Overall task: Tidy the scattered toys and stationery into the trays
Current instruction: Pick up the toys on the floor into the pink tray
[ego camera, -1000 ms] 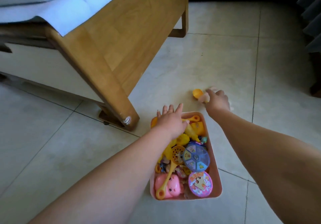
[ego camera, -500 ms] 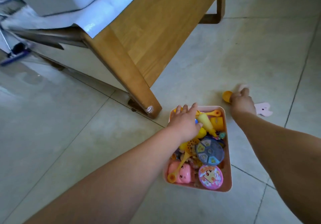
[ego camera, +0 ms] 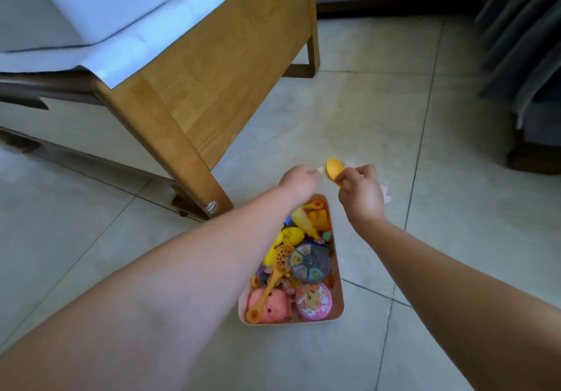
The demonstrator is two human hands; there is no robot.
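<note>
A pink tray (ego camera: 291, 323) stands on the tiled floor, crowded with toys: a pink pig (ego camera: 274, 305), a round pink box (ego camera: 313, 301), a round grey-blue compartment box (ego camera: 309, 261), a yellow duck (ego camera: 290, 235) and an orange slotted spoon (ego camera: 274, 272). My right hand (ego camera: 361, 191) hovers just past the tray's far right corner, pinching an orange toy spoon (ego camera: 334, 168) bowl up. My left hand (ego camera: 299, 179) reaches over the tray's far end, fingers loose and nothing visible in it, its tips close to the spoon.
A wooden bed frame leg (ego camera: 194, 160) stands just left of the tray, with a white sheet (ego camera: 121, 44) above it. A flat pink piece (ego camera: 387, 197) lies on the floor behind my right hand. Dark curtains (ego camera: 522, 41) and a dark furniture base (ego camera: 534, 160) are at the right.
My right hand has lifted the orange toy spoon off the floor and drawn it toward the tray. My left hand has left the tray's rim and reached forward toward the spoon.
</note>
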